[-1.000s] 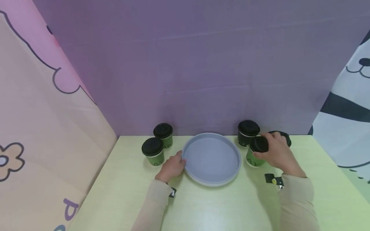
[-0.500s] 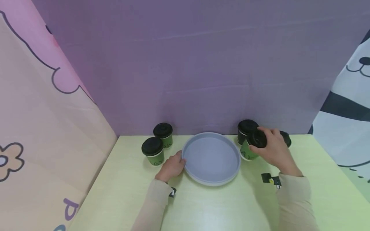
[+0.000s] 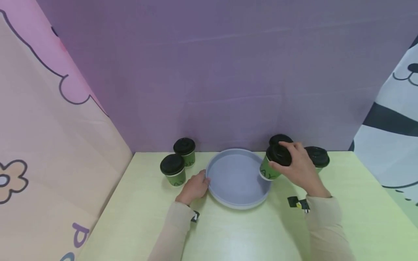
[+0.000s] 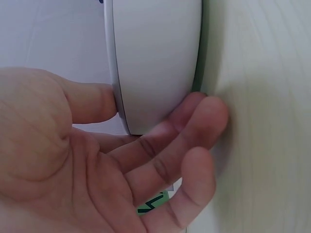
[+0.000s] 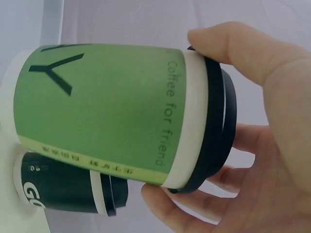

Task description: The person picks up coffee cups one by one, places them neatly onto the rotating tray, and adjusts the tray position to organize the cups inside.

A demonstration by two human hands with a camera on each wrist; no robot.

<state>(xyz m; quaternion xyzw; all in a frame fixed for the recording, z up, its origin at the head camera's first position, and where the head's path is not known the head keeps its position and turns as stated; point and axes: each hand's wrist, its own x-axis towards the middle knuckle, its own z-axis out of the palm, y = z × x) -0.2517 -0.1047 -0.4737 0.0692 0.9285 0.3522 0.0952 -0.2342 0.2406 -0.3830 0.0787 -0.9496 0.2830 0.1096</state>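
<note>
My right hand (image 3: 299,169) grips a green paper coffee cup (image 5: 107,111) by its black lid (image 5: 214,126), thumb on one side and fingers on the other. In the head view the cup overlaps the right rim of a round grey tray (image 3: 238,177), slightly tilted. My left hand (image 3: 194,188) holds the tray's left edge; in the left wrist view the thumb lies on the rim and the fingers curl under the side wall (image 4: 155,63). Behind the held cup stands a dark cup (image 5: 63,184) with a black lid, mostly hidden in the head view.
Two green lidded cups, a nearer one (image 3: 173,169) and a farther one (image 3: 184,150), stand left of the tray. Another lidded cup (image 3: 317,157) is at the right, partly behind my right hand. A purple backdrop (image 3: 209,79) rises at the table's (image 3: 228,235) far edge.
My right hand has lifted the green cup and carried it left, from beside the tray to over its right rim. The cup at the far right shows more now. My left hand stays put.
</note>
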